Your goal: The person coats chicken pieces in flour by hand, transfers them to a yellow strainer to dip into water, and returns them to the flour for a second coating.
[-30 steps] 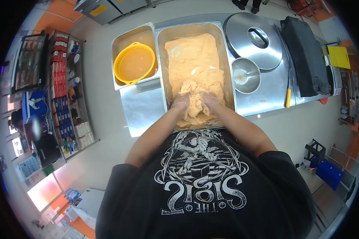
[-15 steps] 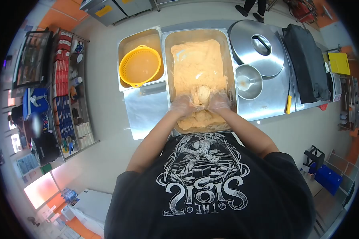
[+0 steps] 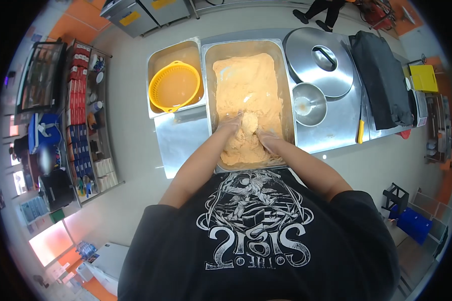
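Note:
A deep metal tray (image 3: 290, 108) stands on the steel table in front of me, with a layer of orange-tan powdery coating (image 3: 246, 80) in it. A pale, coated lump (image 3: 249, 122) lies in the lower half of the tray between my hands. My left hand (image 3: 230, 123), in a clear glove, is at the lump's left side, its fingertips touching it. At the lump's lower right is my right hand (image 3: 269, 141), gloved too, with its fingers partly in the coating. The coating hides how the fingers of both hands are bent.
On the left, a yellow strainer (image 3: 196, 80) sits in a smaller tray (image 3: 150, 111) of brownish liquid. To the right are a metal bowl (image 3: 310, 104), a round lid (image 3: 306, 50), a yellow-handled knife (image 3: 360, 131) and a black cover (image 3: 379, 80). A person's legs (image 3: 319, 10) show beyond the table.
My left hand has moved up and slightly right, my right hand down and left. More of the coating below the lump shows. The person's feet beyond the table have shifted left.

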Available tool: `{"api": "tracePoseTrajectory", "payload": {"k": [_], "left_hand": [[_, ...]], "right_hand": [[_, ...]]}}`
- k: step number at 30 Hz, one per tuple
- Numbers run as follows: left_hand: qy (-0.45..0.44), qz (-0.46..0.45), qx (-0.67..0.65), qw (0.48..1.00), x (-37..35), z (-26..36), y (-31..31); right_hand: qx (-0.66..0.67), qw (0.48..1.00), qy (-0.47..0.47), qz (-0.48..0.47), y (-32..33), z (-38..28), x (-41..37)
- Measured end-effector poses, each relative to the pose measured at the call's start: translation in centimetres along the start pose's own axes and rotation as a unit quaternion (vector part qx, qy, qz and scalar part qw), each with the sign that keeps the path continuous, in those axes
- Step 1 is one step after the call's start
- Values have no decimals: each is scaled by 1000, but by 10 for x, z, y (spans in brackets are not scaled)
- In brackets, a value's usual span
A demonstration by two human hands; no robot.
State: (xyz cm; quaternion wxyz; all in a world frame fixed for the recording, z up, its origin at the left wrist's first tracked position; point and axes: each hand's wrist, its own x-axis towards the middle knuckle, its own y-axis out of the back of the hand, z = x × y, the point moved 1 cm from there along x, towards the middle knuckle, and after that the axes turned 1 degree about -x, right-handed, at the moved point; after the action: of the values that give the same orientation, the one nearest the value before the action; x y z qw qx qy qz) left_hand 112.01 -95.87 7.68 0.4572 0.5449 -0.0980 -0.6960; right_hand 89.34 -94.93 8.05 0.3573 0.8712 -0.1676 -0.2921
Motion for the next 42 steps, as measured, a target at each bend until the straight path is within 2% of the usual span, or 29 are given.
{"api": "tracePoseTrajectory", "payload": {"k": [1,2,3,4,6,7,9,10,11,12,13,14,15,16,19,21,23,25,26,27,29,30,32,34,36,37,39,41,42], "left_hand": [[0,1,3,1000,5,-6,-13],[65,1,-95,993,13,-14,-27],[127,4,-192,973,18,-17,-32],[124,8,-190,974,6,-5,-18],[171,-1,-373,912,-36,26,10],[171,0,-373,912,-38,27,6],[192,10,-578,793,-38,27,3],[194,12,-578,793,-33,23,4],[167,52,-401,899,-27,17,5],[132,88,-207,965,-23,12,4],[135,86,-207,965,-22,9,0],[113,180,-337,917,-21,7,-2],[89,269,-457,843,-22,5,-3],[91,269,-458,843,-35,13,6],[102,278,-363,883,-69,34,41],[-17,255,-261,931,-58,21,32],[-5,252,-216,943,-46,11,17],[7,248,-170,954,-43,9,9],[13,156,-140,978,-45,13,11],[19,63,-106,992,-48,17,16],[-43,32,-34,998,-75,29,33],[-105,-2,36,994,-88,36,42],[-95,-52,56,993,-97,46,65],[-89,-97,77,988,-91,42,71],[-132,59,134,980,-76,30,60],[-135,59,129,981,-79,42,64],[-3,166,-2,986,-87,69,86],[17,106,22,994,-59,71,72],[34,44,50,997,-46,68,65]], "right_hand": [[1,1000,1,3,-17,-7,6],[379,900,-210,39,-36,-15,21],[683,623,-376,65,-46,-22,34],[683,625,-372,68,-41,-27,40],[630,663,-391,98,-27,-38,39],[602,681,-401,112,-20,-45,38],[544,715,-418,138,-8,-53,40],[544,715,-417,136,-3,-43,40],[439,820,-354,99,3,-23,41],[322,902,-281,60,9,-12,45],[267,899,-342,64,34,-21,42],[209,890,-400,69,71,-37,34],[208,890,-400,66,91,-46,29],[145,901,-396,100,107,-52,24],[68,920,-338,186,106,-27,46],[58,927,-286,237,111,-16,60],[-196,955,-176,136,122,-18,64],[-110,967,-220,72,122,-21,75],[-25,965,-260,10,122,-21,79],[-28,981,-167,97,78,5,91],[-82,962,30,258,-10,58,114],[-81,962,27,260,-1,41,106],[89,992,-65,-66,28,-9,84],[71,993,-86,-25,15,-17,61],[52,993,-109,13,34,-25,44],[88,986,-142,-20,74,-41,30],[119,976,-172,-56,103,-35,34],[-98,972,-180,-117,104,-10,52],[-101,972,-179,-116,102,-6,57]]}}
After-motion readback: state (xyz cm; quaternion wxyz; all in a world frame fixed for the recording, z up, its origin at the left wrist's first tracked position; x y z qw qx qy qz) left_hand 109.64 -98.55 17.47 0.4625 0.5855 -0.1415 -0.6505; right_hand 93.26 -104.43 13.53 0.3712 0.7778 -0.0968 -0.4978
